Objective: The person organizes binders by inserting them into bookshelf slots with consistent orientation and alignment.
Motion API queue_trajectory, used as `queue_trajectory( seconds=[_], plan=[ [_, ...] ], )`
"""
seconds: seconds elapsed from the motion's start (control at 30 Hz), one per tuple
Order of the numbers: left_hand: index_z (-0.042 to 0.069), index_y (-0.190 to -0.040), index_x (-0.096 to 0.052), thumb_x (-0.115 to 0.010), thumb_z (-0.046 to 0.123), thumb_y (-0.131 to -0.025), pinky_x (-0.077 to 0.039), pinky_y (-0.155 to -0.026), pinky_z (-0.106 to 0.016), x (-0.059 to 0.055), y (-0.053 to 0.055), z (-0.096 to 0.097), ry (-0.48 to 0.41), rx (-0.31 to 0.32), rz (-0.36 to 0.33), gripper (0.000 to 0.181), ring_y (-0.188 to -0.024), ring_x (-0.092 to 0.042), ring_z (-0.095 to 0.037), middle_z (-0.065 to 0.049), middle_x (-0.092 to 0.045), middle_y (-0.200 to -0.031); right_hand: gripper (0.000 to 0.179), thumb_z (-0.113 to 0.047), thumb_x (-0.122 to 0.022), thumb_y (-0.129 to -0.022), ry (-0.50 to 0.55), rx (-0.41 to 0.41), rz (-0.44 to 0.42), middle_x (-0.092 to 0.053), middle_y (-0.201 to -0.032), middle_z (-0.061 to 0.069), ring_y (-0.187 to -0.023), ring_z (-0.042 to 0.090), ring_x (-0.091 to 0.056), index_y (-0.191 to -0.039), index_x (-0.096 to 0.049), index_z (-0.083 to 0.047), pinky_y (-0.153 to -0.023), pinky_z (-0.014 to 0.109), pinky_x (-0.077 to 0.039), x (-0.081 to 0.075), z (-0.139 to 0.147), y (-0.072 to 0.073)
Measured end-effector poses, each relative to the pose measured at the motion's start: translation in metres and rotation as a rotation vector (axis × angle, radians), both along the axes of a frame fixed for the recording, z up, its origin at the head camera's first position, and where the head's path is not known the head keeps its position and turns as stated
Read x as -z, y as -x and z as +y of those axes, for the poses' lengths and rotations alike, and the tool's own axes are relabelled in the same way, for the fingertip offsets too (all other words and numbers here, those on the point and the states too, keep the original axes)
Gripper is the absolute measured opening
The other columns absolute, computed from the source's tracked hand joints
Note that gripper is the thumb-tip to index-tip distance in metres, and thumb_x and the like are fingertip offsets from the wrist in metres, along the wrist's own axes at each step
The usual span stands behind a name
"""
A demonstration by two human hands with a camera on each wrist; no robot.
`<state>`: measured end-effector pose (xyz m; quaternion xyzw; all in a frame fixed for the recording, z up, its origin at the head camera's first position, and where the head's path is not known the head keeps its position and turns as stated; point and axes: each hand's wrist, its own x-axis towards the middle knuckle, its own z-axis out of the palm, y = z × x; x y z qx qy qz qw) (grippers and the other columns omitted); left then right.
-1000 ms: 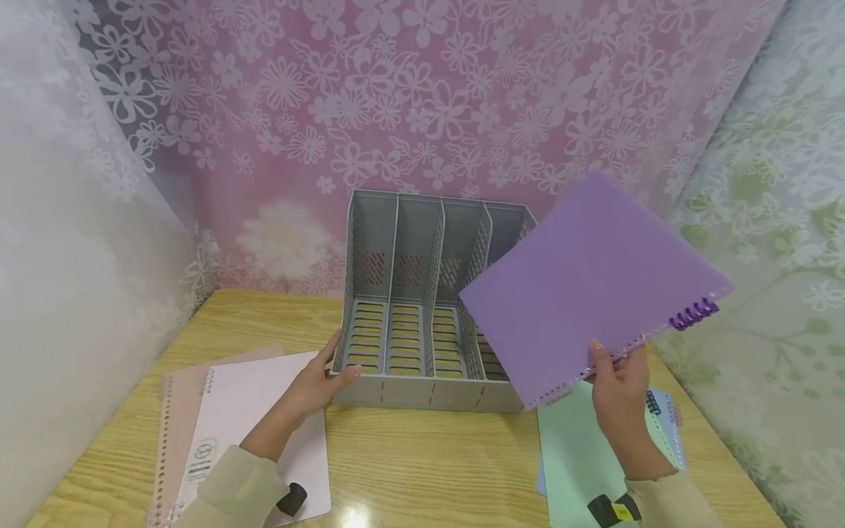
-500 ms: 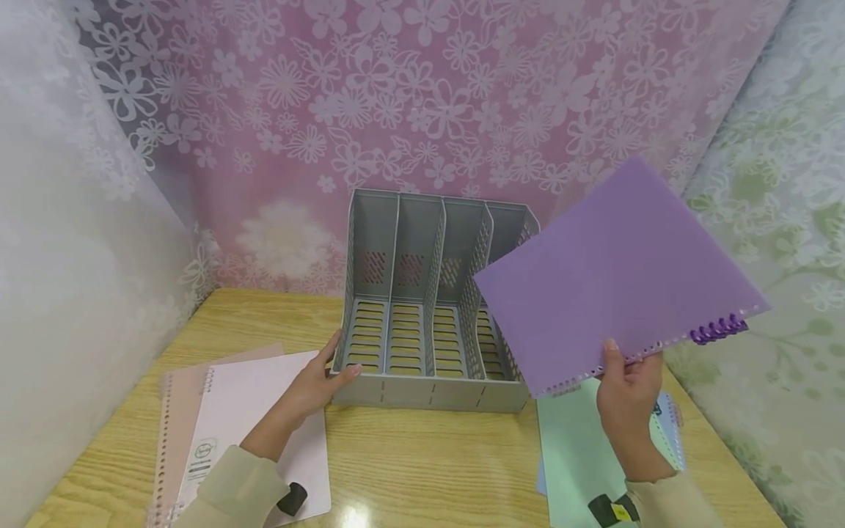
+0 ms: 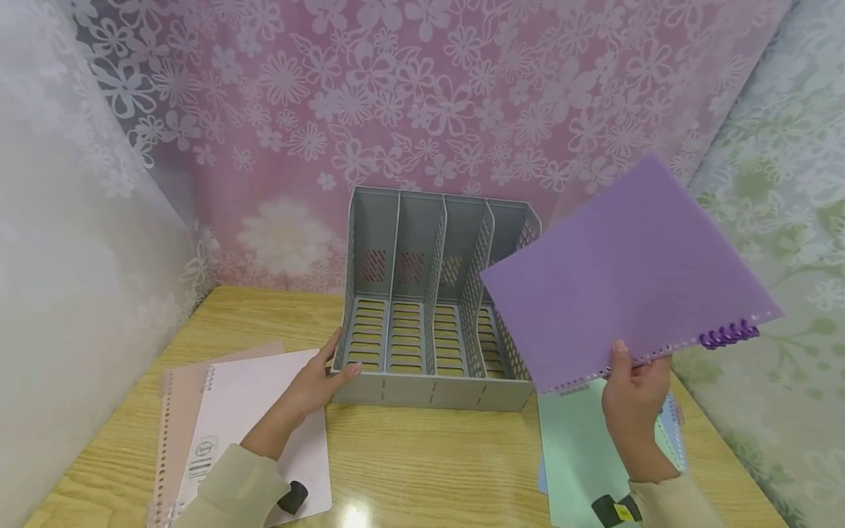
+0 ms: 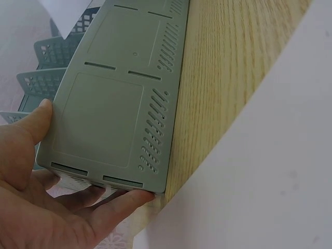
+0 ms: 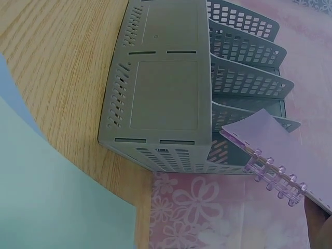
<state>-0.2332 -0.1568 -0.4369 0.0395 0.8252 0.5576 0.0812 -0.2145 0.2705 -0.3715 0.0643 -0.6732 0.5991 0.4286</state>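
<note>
A grey file organizer (image 3: 455, 394) with upright dividers stands on the table. My left hand (image 3: 309, 391) grips its front left corner. In the left wrist view the thumb lies at the front rim and the fingers (image 4: 116, 210) bend around the end wall. My right hand (image 3: 635, 402) pinches a purple spiral notebook (image 3: 627, 271) by its bound edge, thumb on the cover. The notebook is raised and tilted, and in the head view it overlaps the organizer's rightmost slot. Its purple binding rings (image 5: 280, 181) show in the right wrist view, where most of the right hand is out of frame.
White (image 3: 254, 396) and pinkish-beige (image 3: 181, 411) notebooks lie overlapped on the left of the table. A mint green notebook (image 3: 574, 440) lies over a blue one (image 3: 673, 433) at the right. Behind the wooden table (image 3: 422, 462) hangs a pink floral curtain (image 3: 409, 95).
My right hand has carried the purple notebook a little to the right, away from the organizer, uncovering more of the rightmost slot. My left hand has kept its grip on the corner.
</note>
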Motion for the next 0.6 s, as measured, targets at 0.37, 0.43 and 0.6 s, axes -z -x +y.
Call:
queue_trajectory(
  seconds=[0.37,0.43,0.6],
  plan=[
    [0.027,-0.157,-0.002,-0.059,0.047,-0.095,-0.033,-0.105,-0.063,0.0018,0.0004,-0.0014,0.002,0.013,-0.002,0.086,-0.138,-0.025,-0.05,-0.02,-0.007,-0.161,0.041,0.006,-0.048,-0.097,0.047,-0.036,0.065,-0.058,-0.112,0.006,-0.094,0.012,-0.061,-0.137,-0.042,0.001,-0.077,0.016,-0.05,0.0042,0.0027,-0.0008],
    [0.028,-0.157,-0.002,-0.059,0.047,-0.095,-0.033,-0.105,-0.063,0.0014,0.0001,-0.0015,0.003,0.012,-0.004,0.086,-0.138,-0.026,-0.05,-0.02,-0.006,-0.161,0.041,0.005,-0.049,-0.097,0.052,-0.029,0.059,-0.058,-0.112,0.006,-0.094,0.012,-0.061,-0.137,-0.043,0.001,-0.077,0.016,-0.05,0.0046,0.003,-0.0013],
    [0.027,-0.157,-0.002,-0.058,0.043,-0.097,-0.034,-0.105,-0.063,0.0008,-0.0001,-0.0016,0.008,0.013,-0.001,0.084,-0.137,-0.027,-0.051,-0.02,-0.007,-0.161,0.041,0.003,-0.05,-0.097,0.036,0.013,0.027,-0.058,-0.115,0.005,-0.098,0.012,-0.061,-0.137,-0.043,-0.003,-0.08,0.015,-0.05,0.0056,0.004,-0.0018]
  ],
)
